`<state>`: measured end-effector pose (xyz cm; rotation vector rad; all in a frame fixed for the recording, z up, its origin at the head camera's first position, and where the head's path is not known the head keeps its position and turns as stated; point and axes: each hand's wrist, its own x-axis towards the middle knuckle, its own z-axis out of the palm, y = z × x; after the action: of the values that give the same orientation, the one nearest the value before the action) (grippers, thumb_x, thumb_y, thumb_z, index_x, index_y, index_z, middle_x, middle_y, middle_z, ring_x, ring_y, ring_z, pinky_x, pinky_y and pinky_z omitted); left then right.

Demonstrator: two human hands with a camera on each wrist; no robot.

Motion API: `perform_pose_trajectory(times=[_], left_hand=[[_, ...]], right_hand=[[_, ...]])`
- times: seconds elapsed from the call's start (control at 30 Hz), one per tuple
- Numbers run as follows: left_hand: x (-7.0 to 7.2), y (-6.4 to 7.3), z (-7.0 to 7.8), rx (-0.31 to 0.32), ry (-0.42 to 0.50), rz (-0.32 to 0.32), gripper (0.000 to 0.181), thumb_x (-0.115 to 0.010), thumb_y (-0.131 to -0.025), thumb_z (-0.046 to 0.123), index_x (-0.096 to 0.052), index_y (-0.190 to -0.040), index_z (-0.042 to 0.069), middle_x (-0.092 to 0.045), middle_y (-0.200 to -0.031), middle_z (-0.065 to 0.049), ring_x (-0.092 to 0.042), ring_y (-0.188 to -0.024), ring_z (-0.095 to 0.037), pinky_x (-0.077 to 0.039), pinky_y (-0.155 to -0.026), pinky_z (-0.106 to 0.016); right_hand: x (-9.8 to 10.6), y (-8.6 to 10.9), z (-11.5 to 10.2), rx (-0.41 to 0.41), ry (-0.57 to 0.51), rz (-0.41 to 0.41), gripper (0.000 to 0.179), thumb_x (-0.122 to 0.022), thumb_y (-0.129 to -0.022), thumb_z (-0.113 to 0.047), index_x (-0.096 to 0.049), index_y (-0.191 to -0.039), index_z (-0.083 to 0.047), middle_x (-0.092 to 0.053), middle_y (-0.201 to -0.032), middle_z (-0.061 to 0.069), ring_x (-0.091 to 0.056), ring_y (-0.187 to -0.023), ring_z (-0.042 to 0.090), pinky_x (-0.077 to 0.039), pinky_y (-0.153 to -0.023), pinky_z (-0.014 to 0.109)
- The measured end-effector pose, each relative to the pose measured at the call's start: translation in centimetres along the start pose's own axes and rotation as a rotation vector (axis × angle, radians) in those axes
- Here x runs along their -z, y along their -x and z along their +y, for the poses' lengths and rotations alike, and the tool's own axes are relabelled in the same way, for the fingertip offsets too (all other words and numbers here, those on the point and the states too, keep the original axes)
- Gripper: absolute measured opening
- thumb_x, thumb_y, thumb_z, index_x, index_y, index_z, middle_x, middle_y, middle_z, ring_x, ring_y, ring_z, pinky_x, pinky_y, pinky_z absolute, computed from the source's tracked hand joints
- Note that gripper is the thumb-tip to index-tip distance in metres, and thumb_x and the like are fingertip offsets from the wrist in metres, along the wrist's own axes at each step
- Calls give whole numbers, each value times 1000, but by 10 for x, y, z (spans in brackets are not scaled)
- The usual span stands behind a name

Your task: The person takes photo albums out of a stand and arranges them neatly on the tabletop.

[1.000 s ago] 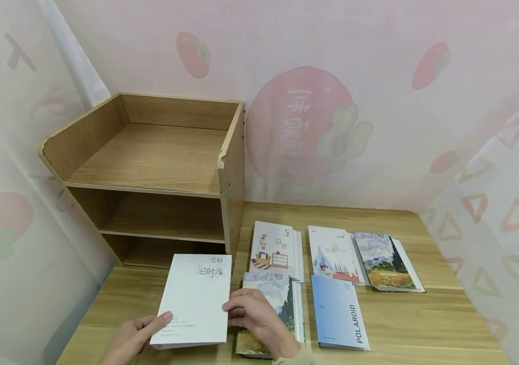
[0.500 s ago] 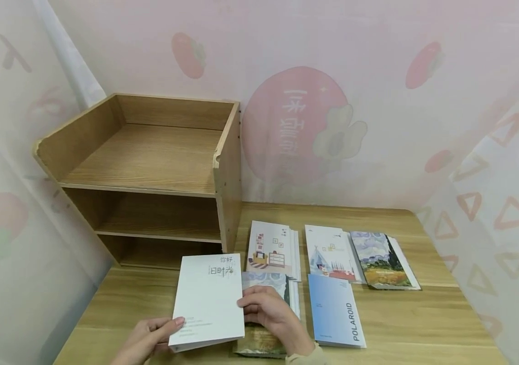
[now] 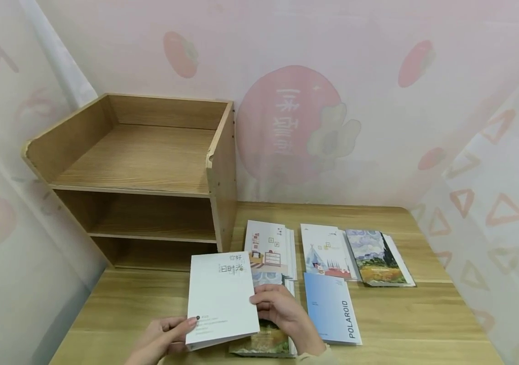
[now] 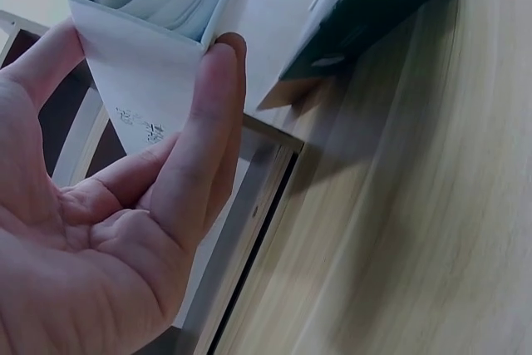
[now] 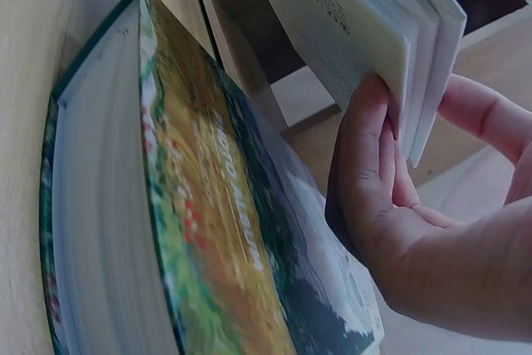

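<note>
A white photo album point(image 3: 223, 299) with dark lettering on its cover is held up between both hands. My left hand point(image 3: 165, 334) pinches its lower left corner, thumb on the front cover; in the left wrist view the fingers reach along its spine side. At the opposite edge, my right hand point(image 3: 282, 312) grips the covers, as the right wrist view shows. Below the right hand lies a thick album with a painted landscape cover point(image 5: 191, 197), partly hidden by the white album and that hand. Inner pages of the held album show in the left wrist view.
A wooden shelf unit point(image 3: 223, 177) with an open top tray stands at the back left. To the right lie a blue POLAROID album point(image 3: 330, 309), two white illustrated albums and another landscape album point(image 3: 375, 258). Patterned curtains point(image 3: 378, 126) surround the wooden table point(image 3: 423, 324).
Both hands have carried the white album to the right, so it now covers more of the landscape album beneath. The head view has shifted slightly, moving the shelf left in frame.
</note>
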<state>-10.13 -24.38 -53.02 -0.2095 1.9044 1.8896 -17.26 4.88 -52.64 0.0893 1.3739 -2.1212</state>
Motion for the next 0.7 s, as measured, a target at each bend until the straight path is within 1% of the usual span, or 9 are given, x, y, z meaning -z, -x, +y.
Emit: perform_pose_trajectory(times=[0.1, 0.2, 0.33, 0.43, 0.57, 0.7], left_hand=[[-6, -1, 0, -22, -4, 11, 78, -62, -97, 33, -32, -133, -29, -65, -112, -19, -67, -94, -28, -58, -77, -38], [-11, -2, 1, -47, -4, 22, 74, -64, -96, 31, -38, -132, -28, -66, -109, -19, -68, -92, -29, -58, -77, -38], [-17, -4, 2, -63, -19, 38, 66, -66, -95, 31, -48, -128, -23, -67, -104, -16, -68, -89, -28, -58, -76, -37], [-22, -5, 4, -68, -38, 54, 62, -68, -94, 32, -53, -126, -20, -68, -101, -14, -67, -88, -27, -58, -75, -35], [-29, -6, 5, -80, -55, 73, 64, -68, -93, 32, -53, -126, -20, -69, -101, -14, -68, -86, -27, -59, -75, -36], [-35, -8, 5, -71, -62, 86, 68, -67, -93, 33, -49, -127, -23, -69, -101, -14, -69, -85, -28, -59, -75, -38]], right_hand=[[5, 2, -2, 4, 1, -2, 11, -68, -86, 0, -65, -96, -2, -70, -90, 11, -68, -80, 20, -57, -75, 37], [8, 4, -4, 6, 0, 0, 14, -68, -86, 0, -66, -99, 0, -71, -93, 12, -68, -82, 20, -57, -76, 37], [13, 6, -6, -1, -7, 4, 12, -68, -86, 0, -66, -97, -2, -71, -92, 11, -68, -81, 20, -57, -75, 36], [16, 7, -7, 1, -11, 8, 12, -68, -86, 0, -65, -97, -3, -70, -90, 9, -67, -80, 19, -56, -74, 35], [22, 9, -8, 19, -15, 9, 15, -68, -86, 1, -65, -101, 0, -70, -91, 10, -68, -81, 19, -57, -74, 35], [27, 11, -10, 30, -17, 7, 15, -67, -86, 1, -66, -101, 1, -71, -92, 11, -68, -82, 19, -57, -74, 35]])
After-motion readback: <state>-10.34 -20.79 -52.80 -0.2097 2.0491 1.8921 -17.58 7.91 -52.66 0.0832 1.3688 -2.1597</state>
